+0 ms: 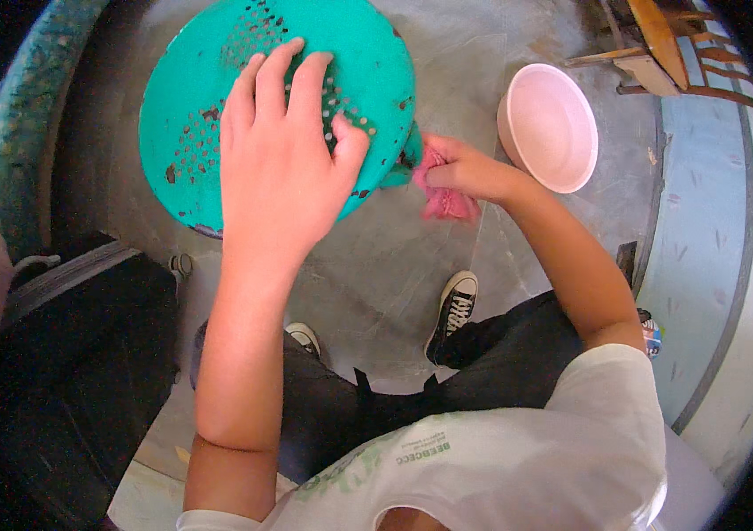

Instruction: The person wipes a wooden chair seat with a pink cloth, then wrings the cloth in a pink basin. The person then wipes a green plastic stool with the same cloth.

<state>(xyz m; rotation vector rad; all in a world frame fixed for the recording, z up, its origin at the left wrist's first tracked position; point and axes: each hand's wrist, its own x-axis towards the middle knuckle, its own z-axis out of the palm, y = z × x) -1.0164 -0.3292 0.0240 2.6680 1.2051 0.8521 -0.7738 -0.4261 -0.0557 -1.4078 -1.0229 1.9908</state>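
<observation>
A round green metal stool seat (376, 60) with chipped paint and patterns of small punched holes fills the upper left. My left hand (290, 146) lies on top of it, palm down, fingers spread and slightly bent, gripping nothing. Beyond the seat's right edge, my right hand (462, 169) is closed on a crumpled pink cloth (449, 202). The cloth is at a green leg or brace (409, 149) under the seat; whether it touches the metal I cannot tell. The rest of the stool's frame is hidden below the seat.
A pink plastic basin (555, 126) stands on the concrete floor (376, 279) to the right. Behind it is a wooden chair (668, 53). A dark bag or cloth-covered item (84, 332) takes up the left side. My sneakers (456, 305) are below the stool.
</observation>
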